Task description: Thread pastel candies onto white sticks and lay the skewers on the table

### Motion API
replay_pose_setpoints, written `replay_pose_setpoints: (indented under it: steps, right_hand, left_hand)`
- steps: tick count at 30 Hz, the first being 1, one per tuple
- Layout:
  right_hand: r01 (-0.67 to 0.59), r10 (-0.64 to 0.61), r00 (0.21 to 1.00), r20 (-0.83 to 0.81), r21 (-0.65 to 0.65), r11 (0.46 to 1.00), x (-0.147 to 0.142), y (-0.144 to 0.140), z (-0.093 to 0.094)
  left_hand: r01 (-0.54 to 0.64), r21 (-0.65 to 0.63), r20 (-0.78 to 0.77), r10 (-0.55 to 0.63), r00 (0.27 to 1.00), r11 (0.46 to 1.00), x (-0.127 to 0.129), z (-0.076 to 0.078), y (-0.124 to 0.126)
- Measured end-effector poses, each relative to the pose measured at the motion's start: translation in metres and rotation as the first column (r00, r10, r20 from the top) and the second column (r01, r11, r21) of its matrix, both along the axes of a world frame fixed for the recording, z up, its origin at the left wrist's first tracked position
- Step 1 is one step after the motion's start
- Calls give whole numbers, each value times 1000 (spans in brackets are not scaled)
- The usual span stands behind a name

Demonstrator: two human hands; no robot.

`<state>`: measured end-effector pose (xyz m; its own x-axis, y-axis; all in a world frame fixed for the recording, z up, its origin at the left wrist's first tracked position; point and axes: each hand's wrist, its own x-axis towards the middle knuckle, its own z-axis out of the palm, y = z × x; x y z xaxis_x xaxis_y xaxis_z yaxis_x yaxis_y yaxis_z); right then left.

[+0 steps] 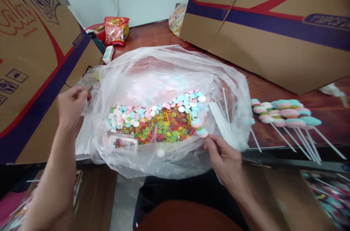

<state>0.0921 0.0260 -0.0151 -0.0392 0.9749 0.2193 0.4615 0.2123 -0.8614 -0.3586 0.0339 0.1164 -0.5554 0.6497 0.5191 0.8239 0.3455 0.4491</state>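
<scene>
A large clear plastic bag (169,74) lies open on the wooden table, filled with pastel round candies (153,109) and small colourful ring candies (161,127). My left hand (71,105) grips the bag's left rim. My right hand (222,156) holds a white stick threaded with a short stack of pastel candies (200,127) at the bag's front right. A bundle of bare white sticks (222,120) lies inside the bag, just above that hand.
Several finished candy sticks (284,116) lie on the table (153,34) to the right of the bag. Big cardboard boxes stand at left (32,52) and back right (273,19). A red snack packet (116,30) and a white remote (108,54) sit at the back.
</scene>
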Motion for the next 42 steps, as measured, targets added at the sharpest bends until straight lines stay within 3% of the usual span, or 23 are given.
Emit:
replay_pose_setpoints:
  steps: [1, 3, 5, 8, 12, 15, 19, 25, 28, 30, 32, 34, 38, 42]
  right_hand:
    - [-6, 6, 1000, -12, 5, 1000, 0, 0, -2]
    - [-13, 14, 1000, -25, 10, 1000, 0, 0, -3]
    - [-17, 18, 1000, -25, 17, 1000, -1, 1, -2]
    - [-24, 25, 999, -30, 33, 999, -3, 1, 4]
    - [-32, 34, 999, -42, 45, 998, -4, 0, 10]
    - [-26, 28, 998, -48, 57, 998, -5, 0, 9]
    - [-21, 24, 999, -36, 68, 997, -6, 0, 7]
    - [-30, 32, 999, -39, 41, 999, -4, -1, 9]
    - [-69, 69, 995, -68, -4, 998, -10, -1, 17]
    - [-104, 103, 993, -58, -16, 994, -19, 2, 25]
    - [-150, 151, 988, 28, -16, 988, -33, 8, 32]
    - [-189, 195, 964, 180, -48, 981, -48, 15, 38]
    - [-172, 259, 843, 471, -219, 960, -67, 25, 45]
    - [-159, 301, 771, 562, -288, 944, -71, 24, 43]
  left_hand:
    - [82, 74, 76, -88, 993, 994, 21, 7, -12]
    - [214, 171, 64, -227, 972, 962, 70, 14, -33]
    - [398, 111, 78, -407, 910, 911, 119, 7, -46]
    - [659, -79, 229, -630, 742, 748, 176, -25, -47]
    - [689, -200, 256, -642, 723, 697, 211, -73, -29]
    - [634, -386, 232, -595, 770, 670, 221, -88, -18]
    - [579, -486, 213, -554, 805, 655, 225, -87, -9]
    - [603, -401, 241, -556, 796, 689, 219, -91, -10]
    - [651, -302, 280, -588, 759, 697, 212, -95, -16]
    - [638, -248, 265, -583, 768, 729, 209, -94, -18]
    - [587, -261, 212, -548, 809, 766, 207, -92, -15]
    - [521, -356, 137, -508, 850, 776, 206, -89, -9]
    - [435, -535, 36, -495, 868, 724, 207, -84, 4]
    - [423, -568, 23, -500, 866, 706, 210, -82, 9]
